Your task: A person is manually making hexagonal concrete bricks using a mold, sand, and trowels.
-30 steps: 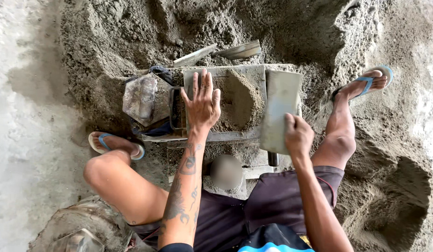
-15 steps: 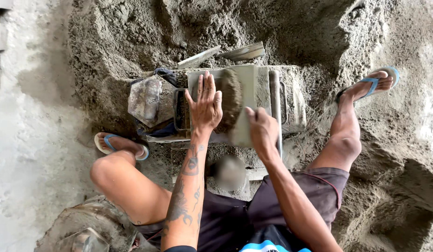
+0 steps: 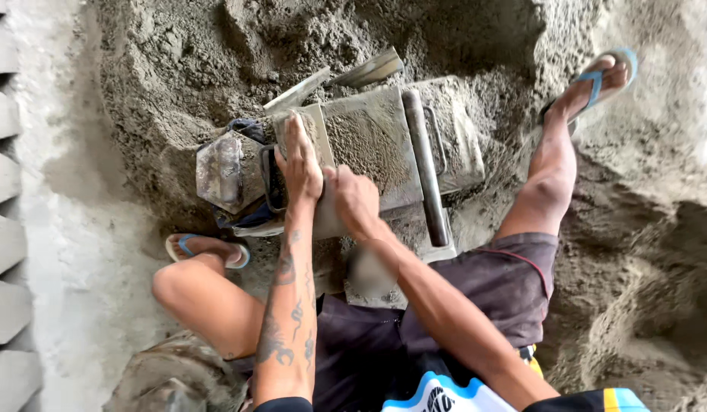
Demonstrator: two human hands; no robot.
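Note:
A grey metal mould (image 3: 453,130) sits in a heap of damp sand mix between my legs. A flat metal plate (image 3: 369,145), dusted with the mix, lies over its top. My left hand (image 3: 300,160) rests flat along the plate's left edge with the fingers stretched out. Just beside it, my right hand (image 3: 355,200) is curled around the plate's near edge. A dark metal bar (image 3: 426,172) runs down the plate's right side. To the left of the mould, a worn six-sided metal part (image 3: 222,172) sticks out.
The sand mix heap (image 3: 216,53) surrounds the mould on the far side and right. Two flat metal blades (image 3: 365,70) lie behind the mould. Finished grey blocks (image 3: 3,145) line the left edge on a concrete floor. My feet wear blue sandals (image 3: 597,76).
My right hand carried the plate from the right over the mould's round hollow, laid it down and slid to its near edge. My left hand stayed on the mould.

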